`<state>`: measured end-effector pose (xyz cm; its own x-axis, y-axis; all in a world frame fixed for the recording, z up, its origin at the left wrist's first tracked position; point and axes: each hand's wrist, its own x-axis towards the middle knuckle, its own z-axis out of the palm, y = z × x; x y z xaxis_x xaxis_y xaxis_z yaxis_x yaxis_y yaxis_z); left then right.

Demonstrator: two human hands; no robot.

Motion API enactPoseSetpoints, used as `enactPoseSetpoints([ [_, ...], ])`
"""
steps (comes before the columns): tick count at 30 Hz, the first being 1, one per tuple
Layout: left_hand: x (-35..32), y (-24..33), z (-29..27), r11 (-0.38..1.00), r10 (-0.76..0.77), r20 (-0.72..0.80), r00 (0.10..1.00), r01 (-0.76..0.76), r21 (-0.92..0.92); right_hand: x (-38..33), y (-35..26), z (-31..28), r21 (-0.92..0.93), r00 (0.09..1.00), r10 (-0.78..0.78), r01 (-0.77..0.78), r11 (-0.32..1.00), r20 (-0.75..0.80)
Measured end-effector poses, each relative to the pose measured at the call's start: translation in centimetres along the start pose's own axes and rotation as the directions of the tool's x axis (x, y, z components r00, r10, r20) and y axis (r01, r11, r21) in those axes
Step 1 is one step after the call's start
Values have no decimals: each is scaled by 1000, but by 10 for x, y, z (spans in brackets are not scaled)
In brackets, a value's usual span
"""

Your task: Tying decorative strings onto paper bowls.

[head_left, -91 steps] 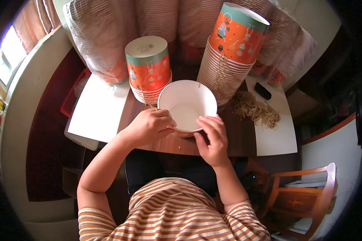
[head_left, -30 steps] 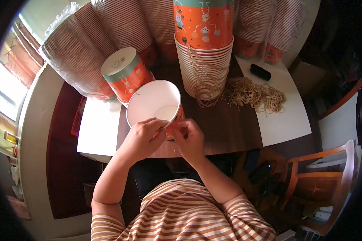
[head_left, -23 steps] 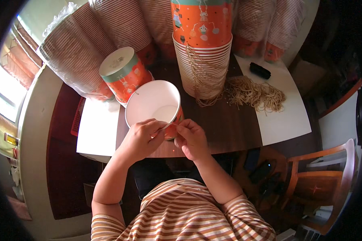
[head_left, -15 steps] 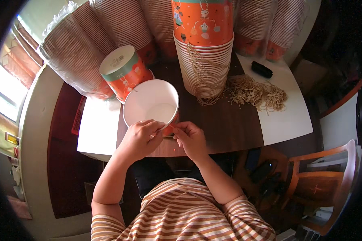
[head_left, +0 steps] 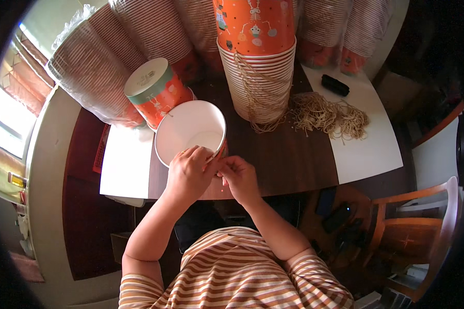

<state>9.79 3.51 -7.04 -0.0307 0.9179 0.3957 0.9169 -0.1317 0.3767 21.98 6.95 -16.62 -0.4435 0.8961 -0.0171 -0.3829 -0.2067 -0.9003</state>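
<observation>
A white-lined paper bucket [head_left: 188, 123] with an orange outside lies tilted at the near edge of the table, its mouth toward me. My left hand [head_left: 188, 167] is closed over the bucket's near right rim, fingers reaching into the mouth. Just outside that rim, my right hand [head_left: 239, 177] has its fingertips pinched together close to the left hand; whatever lies between them is hidden. A short bit of cord pokes out at the bucket's far left rim. Behind it, another orange bucket [head_left: 160, 100] with a green band stands upside down.
A tall stack of nested buckets [head_left: 258, 85], draped with cords, stands beyond my right hand. Right of it lies a heap of tan cords [head_left: 327, 118] and a black case [head_left: 335, 85]. Plastic-wrapped bucket stacks [head_left: 95, 72] line the back. A wooden chair [head_left: 415, 232] is at the right.
My left hand has turned and shifted slightly right along the rim, its fingers now further into the mouth. The right hand has moved slightly left, closer to the left one.
</observation>
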Motion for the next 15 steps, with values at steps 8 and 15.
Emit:
enactPoseSetpoints([
  [8, 1, 3, -7, 996, 38, 32, 999, -35, -88, -4, 5, 0, -16, 1000, 19, -19, 1000, 1],
  [15, 4, -5, -3, 975, 220, 11, 975, -219, -44, -7, 16, 2, 55, 1000, -20, 19, 998, 13],
])
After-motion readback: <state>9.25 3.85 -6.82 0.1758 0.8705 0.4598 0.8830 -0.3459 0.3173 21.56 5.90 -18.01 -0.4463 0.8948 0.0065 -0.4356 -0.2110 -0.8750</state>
